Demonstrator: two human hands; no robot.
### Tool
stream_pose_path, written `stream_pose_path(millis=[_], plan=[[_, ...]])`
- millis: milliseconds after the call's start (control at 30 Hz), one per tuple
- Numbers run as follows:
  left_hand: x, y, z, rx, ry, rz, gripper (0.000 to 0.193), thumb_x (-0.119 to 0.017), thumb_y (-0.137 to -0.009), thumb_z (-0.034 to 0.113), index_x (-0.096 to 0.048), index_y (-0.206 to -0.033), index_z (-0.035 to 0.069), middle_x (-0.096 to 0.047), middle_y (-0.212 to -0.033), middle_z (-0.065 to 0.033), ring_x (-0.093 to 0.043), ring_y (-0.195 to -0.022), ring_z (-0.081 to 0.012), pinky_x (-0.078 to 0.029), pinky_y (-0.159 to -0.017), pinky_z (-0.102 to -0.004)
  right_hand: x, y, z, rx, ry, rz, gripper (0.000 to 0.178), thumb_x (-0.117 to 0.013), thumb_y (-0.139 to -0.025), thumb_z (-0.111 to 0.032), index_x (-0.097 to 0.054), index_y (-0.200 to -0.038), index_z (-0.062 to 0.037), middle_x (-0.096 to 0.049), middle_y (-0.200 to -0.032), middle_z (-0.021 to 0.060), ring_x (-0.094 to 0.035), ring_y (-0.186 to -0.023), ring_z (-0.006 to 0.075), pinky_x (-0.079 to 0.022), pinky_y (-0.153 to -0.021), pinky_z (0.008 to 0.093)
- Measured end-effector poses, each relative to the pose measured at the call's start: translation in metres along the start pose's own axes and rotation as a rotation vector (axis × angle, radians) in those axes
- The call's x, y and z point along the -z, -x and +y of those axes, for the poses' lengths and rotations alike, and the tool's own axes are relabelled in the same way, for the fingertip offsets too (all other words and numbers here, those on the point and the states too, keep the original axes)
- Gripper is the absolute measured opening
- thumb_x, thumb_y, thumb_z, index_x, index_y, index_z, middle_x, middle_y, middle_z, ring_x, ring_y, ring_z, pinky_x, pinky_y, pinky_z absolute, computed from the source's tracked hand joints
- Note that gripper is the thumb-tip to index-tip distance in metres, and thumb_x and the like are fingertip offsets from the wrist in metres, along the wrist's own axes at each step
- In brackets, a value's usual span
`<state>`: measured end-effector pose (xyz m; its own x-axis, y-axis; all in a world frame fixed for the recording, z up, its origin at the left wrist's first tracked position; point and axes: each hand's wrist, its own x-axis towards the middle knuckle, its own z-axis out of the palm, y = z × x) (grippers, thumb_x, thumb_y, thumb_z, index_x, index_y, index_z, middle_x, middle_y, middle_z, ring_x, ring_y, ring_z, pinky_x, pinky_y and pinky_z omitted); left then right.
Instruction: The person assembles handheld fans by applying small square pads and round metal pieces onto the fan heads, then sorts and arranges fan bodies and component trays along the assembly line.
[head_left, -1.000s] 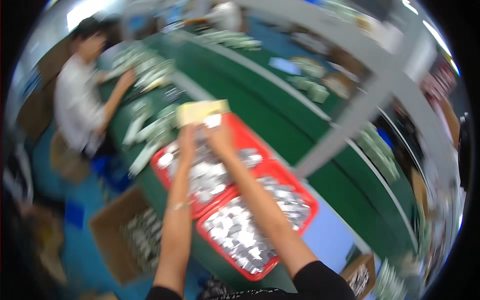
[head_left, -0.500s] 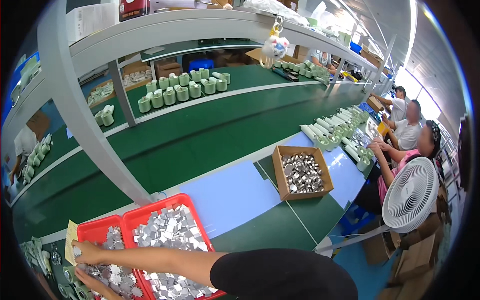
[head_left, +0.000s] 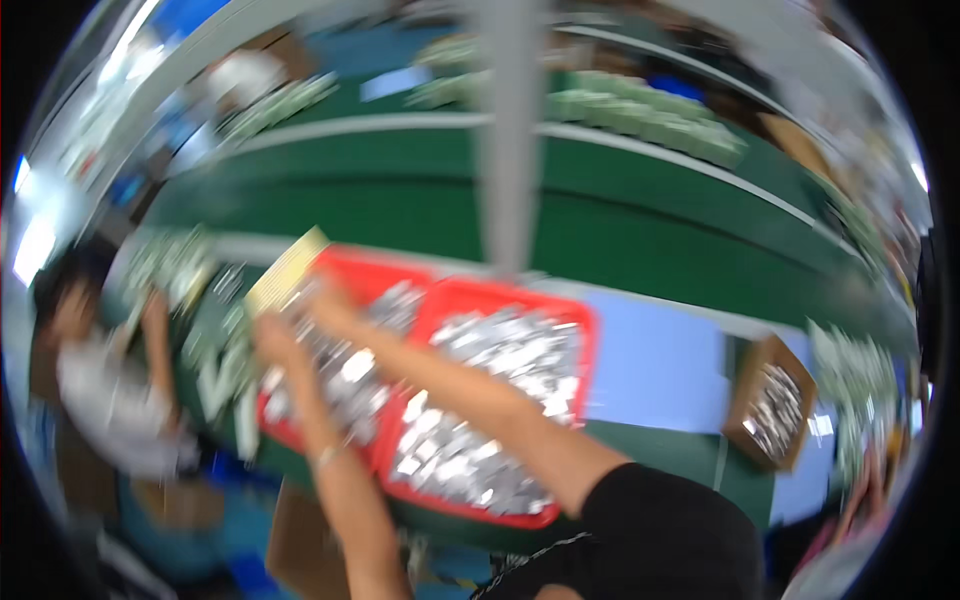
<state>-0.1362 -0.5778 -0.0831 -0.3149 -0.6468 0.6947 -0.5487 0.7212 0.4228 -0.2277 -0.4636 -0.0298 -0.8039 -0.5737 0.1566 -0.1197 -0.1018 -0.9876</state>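
Observation:
Motion blur covers this view. My right hand (head_left: 328,300) reaches left over the upper part of the left red tray (head_left: 268,412), its fingers smeared. My left hand (head_left: 275,337) is close beside it at the tray's left edge; whether its fingers hold anything is unclear. Small shiny silver metal pieces (head_left: 350,375), toothed in the sharper earlier picture, lie in that tray. By both hands, at the far left corner, is a pale yellow card-like piece (head_left: 287,270). The right red tray (head_left: 590,350) is full of flat silver metal pieces (head_left: 470,450); my right forearm crosses above it.
A cardboard box (head_left: 752,378) of round silver parts stands to the right, past a light blue sheet (head_left: 650,360). Pale green housings (head_left: 205,355) lie at the left, near a seated co-worker (head_left: 125,390). A grey post (head_left: 508,150) rises behind the trays.
The view has swung left, so trays and hands now appear further right and higher, and a co-worker at the left shows. Both hands stay at the left tray by the yellow piece.

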Motion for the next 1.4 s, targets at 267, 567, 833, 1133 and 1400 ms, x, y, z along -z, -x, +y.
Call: stream_pose_path(millis=[267,567,833,1133,1400], plan=[[0.081,-0.029,0.119,0.498,0.348,-0.078,0.044,-0.051,-0.091,0.042,-0.066,-0.103,0.003,-0.068,-0.093,-0.0257,-0.064,-0.092,-0.0457,-0.048,-0.081,-0.0492,0.011,-0.018,-0.028,-0.144,-0.124,-0.064,0.051,-0.071,-0.076,-0.031,-0.058,-0.116,-0.0009,-0.065,-0.113,0.0165,-0.061,-0.103,0.0256,-0.047,-0.089,0.0355],[0.112,-0.067,0.148,0.431,0.220,-0.210,0.049,-0.046,-0.090,0.046,-0.067,-0.103,0.003,-0.068,-0.098,-0.0250,-0.062,-0.097,-0.0445,-0.046,-0.085,-0.0476,0.016,-0.025,-0.071,-0.246,-0.261,-0.003,0.053,-0.071,-0.072,-0.032,-0.060,-0.114,0.0005,-0.066,-0.109,0.0179,-0.063,-0.098,0.0262,-0.048,-0.086,0.0362],[0.120,-0.046,0.191,0.381,0.225,-0.369,0.058,-0.047,-0.087,0.050,-0.067,-0.113,0.003,-0.067,-0.105,-0.0290,-0.062,-0.104,-0.0462,-0.047,-0.092,-0.0494,0.066,0.003,-0.071,-0.276,-0.431,0.087,0.028,-0.068,-0.084,-0.019,-0.053,-0.101,-0.0023,-0.060,-0.083,0.0060,-0.060,-0.069,0.0139,-0.051,-0.059,0.0299],[0.158,0.005,0.278,0.183,0.190,-0.602,0.060,-0.045,-0.088,0.053,-0.064,-0.116,0.003,-0.066,-0.110,-0.0280,-0.060,-0.108,-0.0466,-0.044,-0.095,-0.0514,0.161,0.070,-0.076,-0.338,-0.641,0.209,0.017,-0.061,-0.088,-0.021,-0.058,-0.091,-0.0048,-0.062,-0.078,0.0055,-0.062,-0.061,0.0172,-0.052,-0.054,0.0345],[0.171,0.061,0.366,-0.030,0.177,-0.816,0.063,-0.043,-0.086,0.056,-0.065,-0.118,0.006,-0.064,-0.118,-0.0255,-0.058,-0.114,-0.0453,-0.043,-0.098,-0.0500,0.257,0.158,-0.112,-0.289,-0.741,0.416,0.020,-0.058,-0.086,-0.020,-0.060,-0.081,-0.0010,-0.061,-0.073,0.0061,-0.059,-0.061,0.0166,-0.048,-0.055,0.0365]])
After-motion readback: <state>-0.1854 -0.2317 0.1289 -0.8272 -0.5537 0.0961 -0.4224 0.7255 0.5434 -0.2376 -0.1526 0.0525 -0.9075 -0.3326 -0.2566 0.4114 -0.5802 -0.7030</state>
